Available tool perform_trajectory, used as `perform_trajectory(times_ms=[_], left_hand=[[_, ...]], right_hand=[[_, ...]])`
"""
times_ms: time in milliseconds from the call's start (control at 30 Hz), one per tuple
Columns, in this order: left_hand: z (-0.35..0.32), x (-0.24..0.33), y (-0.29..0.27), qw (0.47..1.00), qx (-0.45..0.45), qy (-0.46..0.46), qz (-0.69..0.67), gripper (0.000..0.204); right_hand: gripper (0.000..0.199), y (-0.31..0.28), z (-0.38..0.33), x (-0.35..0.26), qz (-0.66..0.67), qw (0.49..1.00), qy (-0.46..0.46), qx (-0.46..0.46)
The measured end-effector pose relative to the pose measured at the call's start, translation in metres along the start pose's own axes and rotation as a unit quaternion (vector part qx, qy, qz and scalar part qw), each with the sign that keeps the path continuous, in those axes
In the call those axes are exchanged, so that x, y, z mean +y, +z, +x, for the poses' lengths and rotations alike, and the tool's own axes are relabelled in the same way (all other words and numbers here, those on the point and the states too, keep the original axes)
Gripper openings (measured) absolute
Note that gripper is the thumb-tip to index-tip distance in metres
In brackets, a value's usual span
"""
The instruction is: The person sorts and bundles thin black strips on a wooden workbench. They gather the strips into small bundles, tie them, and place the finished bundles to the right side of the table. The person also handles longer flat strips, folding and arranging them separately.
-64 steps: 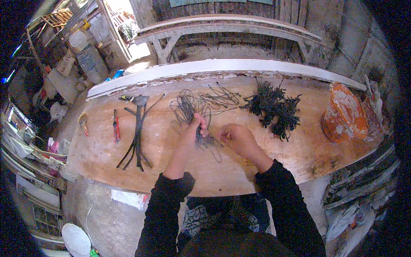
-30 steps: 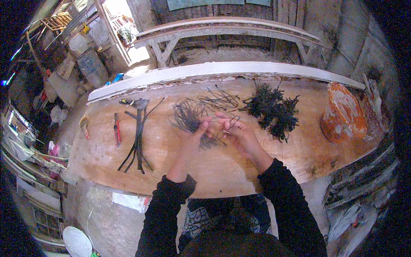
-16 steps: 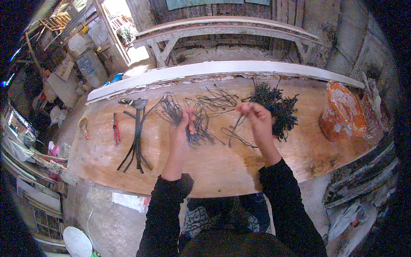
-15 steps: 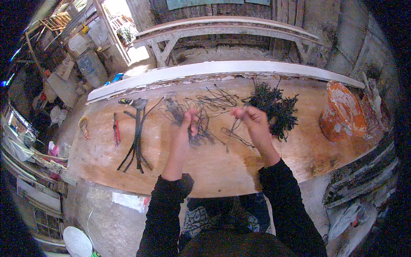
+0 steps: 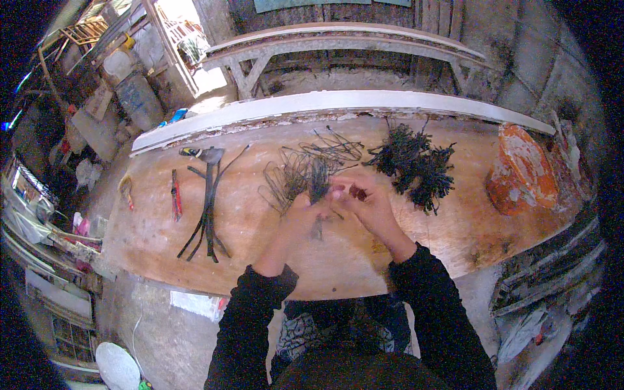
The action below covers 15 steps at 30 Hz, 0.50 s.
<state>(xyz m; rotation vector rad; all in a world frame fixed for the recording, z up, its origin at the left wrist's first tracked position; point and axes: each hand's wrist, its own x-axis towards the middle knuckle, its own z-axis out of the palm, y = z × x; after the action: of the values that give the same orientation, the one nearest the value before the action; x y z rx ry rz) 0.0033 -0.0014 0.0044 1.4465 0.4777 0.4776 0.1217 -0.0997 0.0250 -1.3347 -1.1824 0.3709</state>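
My left hand [image 5: 301, 214] and my right hand [image 5: 361, 198] meet over the middle of a wooden worktable [image 5: 260, 247]. Both pinch the same small bundle of thin dark wires [image 5: 318, 188], which fans out toward the far side of the table. A loose tangle of the same wire [image 5: 335, 148] lies just beyond my hands. To the right of my right hand sits a dark pile of short twisted wire pieces [image 5: 416, 166]. My forearms wear black sleeves.
Long dark strips [image 5: 209, 201] lie at the left, with red-handled pliers [image 5: 175, 198] beside them. A rusty orange lump [image 5: 520, 172] rests at the table's right end. A white plank [image 5: 338, 103] edges the far side. Clutter lines the floor at left.
My hands had been spread apart, the right one drawing wires toward the dark pile. Now they have come back together at the middle, both closed on the wire bundle.
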Motion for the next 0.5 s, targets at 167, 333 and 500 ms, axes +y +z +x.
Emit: perform_trajectory(times_ms=[167,333,500], left_hand=[[0.003,0.006,-0.014,0.979,0.094,0.046,-0.176,0.038],[0.011,0.001,-0.050,0.927,0.149,0.107,-0.327,0.035],[0.009,0.000,-0.055,0.913,0.198,0.082,-0.347,0.032]], right_hand=[[0.019,-0.026,0.008,0.023,-0.215,0.975,0.050,0.015],[0.022,-0.045,0.003,0.049,-0.452,0.860,0.147,-0.184],[0.016,-0.047,0.013,0.053,-0.395,0.881,0.116,-0.232]])
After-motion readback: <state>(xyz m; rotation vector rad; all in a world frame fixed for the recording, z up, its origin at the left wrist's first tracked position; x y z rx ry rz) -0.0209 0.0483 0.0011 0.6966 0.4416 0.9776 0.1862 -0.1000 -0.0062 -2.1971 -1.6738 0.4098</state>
